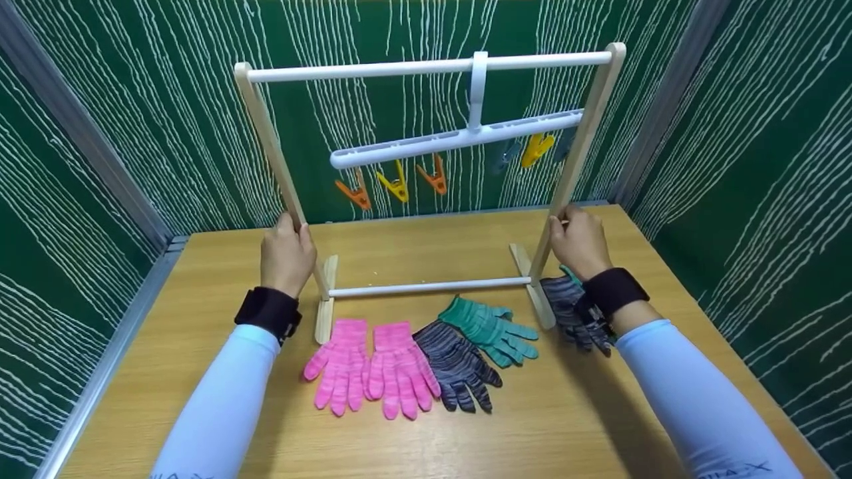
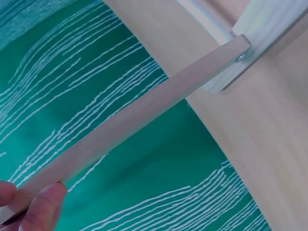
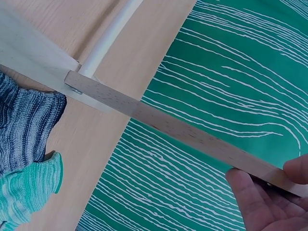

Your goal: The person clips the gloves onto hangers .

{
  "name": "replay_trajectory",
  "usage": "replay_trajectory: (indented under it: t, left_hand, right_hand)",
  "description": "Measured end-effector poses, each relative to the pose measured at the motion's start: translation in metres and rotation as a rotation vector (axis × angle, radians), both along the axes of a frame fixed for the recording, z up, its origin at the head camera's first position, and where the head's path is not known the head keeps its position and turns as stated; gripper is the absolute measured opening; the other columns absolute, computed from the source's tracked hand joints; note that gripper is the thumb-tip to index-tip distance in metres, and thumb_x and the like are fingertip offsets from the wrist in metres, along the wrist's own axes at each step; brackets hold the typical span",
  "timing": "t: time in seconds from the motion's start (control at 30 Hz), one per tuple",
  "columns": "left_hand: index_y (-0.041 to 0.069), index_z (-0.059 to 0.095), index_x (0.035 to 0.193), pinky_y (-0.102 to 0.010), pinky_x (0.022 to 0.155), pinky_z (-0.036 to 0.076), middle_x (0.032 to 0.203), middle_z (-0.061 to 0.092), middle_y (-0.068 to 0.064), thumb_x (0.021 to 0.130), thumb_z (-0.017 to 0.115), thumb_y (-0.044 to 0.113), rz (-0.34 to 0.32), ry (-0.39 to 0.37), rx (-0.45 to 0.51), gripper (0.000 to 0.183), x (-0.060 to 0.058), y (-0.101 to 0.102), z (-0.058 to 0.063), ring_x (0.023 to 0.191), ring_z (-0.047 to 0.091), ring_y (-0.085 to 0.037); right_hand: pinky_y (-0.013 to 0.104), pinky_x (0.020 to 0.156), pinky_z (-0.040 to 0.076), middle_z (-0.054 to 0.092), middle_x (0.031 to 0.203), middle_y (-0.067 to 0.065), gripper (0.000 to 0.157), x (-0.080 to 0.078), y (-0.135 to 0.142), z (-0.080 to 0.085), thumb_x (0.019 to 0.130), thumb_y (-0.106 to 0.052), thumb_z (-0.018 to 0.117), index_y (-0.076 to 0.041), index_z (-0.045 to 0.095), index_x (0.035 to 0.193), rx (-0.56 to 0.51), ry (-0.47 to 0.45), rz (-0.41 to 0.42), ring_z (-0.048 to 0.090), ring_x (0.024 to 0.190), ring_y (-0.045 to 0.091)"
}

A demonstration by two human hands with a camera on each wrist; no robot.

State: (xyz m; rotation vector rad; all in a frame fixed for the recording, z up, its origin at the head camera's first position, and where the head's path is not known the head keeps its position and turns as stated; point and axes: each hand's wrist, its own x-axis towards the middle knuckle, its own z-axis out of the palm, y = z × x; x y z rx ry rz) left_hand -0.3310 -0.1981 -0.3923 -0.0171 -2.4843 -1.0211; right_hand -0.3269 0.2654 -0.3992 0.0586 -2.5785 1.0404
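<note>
A wooden rack with white rods stands on the table. My left hand grips its left upright, thumb and fingers around the wood. The right upright is held the same way by my right hand. From the top rod hangs a white clip hanger by its hook, tilted with its right end higher. Orange clips, yellow clips and blue-grey clips dangle beneath it. The hanger's right end is partly hidden behind the right upright.
In front of the rack lie two pink gloves, a dark striped glove and a green glove. Another dark glove lies by the right foot, with green knit beside it. Green panels with white lines enclose the wooden table.
</note>
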Motion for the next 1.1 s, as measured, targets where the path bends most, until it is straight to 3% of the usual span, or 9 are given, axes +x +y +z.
replay_trajectory:
  t: [0.2,0.33,1.1]
  left_hand:
    - [-0.013,0.059,0.130,-0.056,0.085,0.063,0.115,0.071,-0.033,0.114,0.049,0.012,0.001,0.014,-0.023,0.031,0.004,0.002,0.001,0.100,0.073,-0.043]
    - [-0.014,0.059,0.128,-0.058,0.084,0.061,0.113,0.071,-0.034,0.113,0.049,0.010,0.001,0.035,-0.039,0.029,0.005,0.003,0.001,0.097,0.072,-0.044]
    - [-0.014,0.059,0.129,-0.054,0.082,0.061,0.109,0.070,-0.032,0.114,0.049,0.011,-0.007,0.013,-0.030,0.031,0.011,0.003,0.003,0.093,0.069,-0.040]
  right_hand:
    - [0.054,0.074,0.065,0.070,0.120,0.040,0.028,0.003,0.002,-0.002,0.113,-0.010,0.050,0.014,0.064,0.115,0.007,0.040,-0.009,0.075,0.104,0.052]
    - [0.062,0.076,0.064,0.070,0.116,0.042,0.027,0.004,0.003,-0.004,0.111,-0.006,0.051,0.016,0.064,0.112,0.019,0.081,-0.014,0.076,0.102,0.054]
    - [0.062,0.077,0.065,0.071,0.115,0.042,0.025,0.012,0.003,-0.003,0.111,-0.007,0.051,0.014,0.063,0.109,0.017,0.074,-0.014,0.076,0.100,0.054]
